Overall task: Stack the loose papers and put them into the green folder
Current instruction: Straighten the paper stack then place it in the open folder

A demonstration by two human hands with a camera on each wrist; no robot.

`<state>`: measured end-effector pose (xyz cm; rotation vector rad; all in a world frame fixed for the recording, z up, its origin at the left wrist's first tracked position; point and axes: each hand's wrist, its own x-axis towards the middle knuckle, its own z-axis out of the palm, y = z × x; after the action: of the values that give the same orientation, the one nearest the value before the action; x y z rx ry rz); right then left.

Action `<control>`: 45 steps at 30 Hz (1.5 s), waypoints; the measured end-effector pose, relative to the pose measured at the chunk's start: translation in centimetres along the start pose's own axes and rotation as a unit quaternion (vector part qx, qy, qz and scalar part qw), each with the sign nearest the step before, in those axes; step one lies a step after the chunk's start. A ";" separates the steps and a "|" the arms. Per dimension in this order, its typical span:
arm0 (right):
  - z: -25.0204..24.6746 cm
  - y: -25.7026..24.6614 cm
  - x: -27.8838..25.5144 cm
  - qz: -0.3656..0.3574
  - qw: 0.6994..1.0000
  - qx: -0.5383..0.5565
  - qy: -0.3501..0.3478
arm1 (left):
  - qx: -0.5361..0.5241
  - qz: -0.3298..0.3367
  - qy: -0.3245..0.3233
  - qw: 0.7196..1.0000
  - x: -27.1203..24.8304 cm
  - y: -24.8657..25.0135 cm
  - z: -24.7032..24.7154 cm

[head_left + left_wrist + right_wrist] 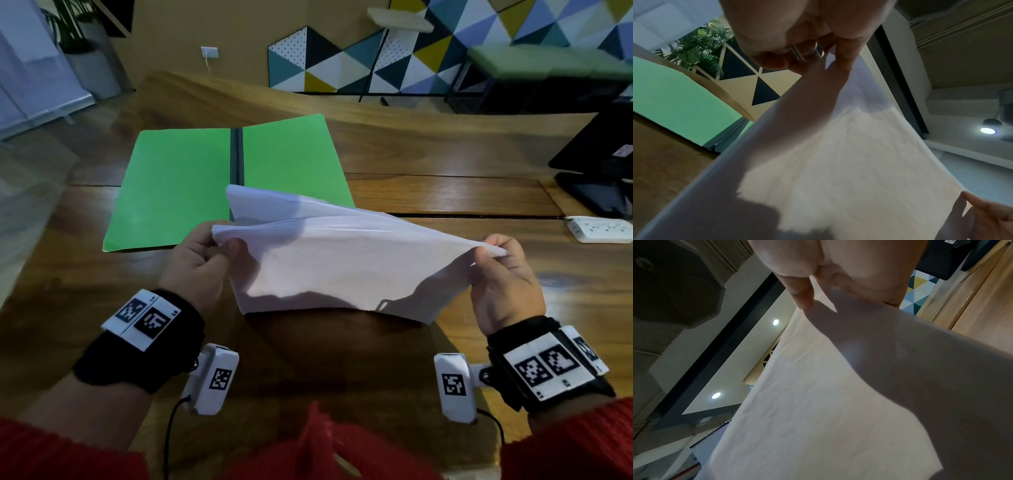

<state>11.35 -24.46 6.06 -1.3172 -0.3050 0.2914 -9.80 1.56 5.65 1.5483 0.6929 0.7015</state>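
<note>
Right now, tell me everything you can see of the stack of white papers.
The stack of white papers is thin, plain and slightly creased, its sheets fanned apart at the far edge. It is held above the wooden table, sagging between two grips: the left hand pinches its left edge, the right hand its right corner. Its far edge overlaps the open green folder in the head view.

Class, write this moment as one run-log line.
papers: lifted off table | left hand: pinches left edge | right hand: pinches right edge | green folder: open flat, empty
</note>
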 end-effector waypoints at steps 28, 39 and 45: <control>0.5 -2.0 -2.0 -0.181 0.973 -0.080 0.116 | 0.047 0.100 -0.014 0.994 -1.5 2.0 2.1; 0.3 -1.3 -0.8 -0.130 0.987 -0.036 0.083 | 0.023 0.009 0.022 0.999 -0.9 -0.2 2.3; 0.7 0.0 -0.4 -0.047 0.995 -0.017 0.081 | -0.067 0.021 -0.014 0.997 -0.8 0.5 2.3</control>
<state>10.72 -24.04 6.22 -1.3463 -0.2357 0.0999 -8.48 -0.53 5.91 1.4490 0.5826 0.7411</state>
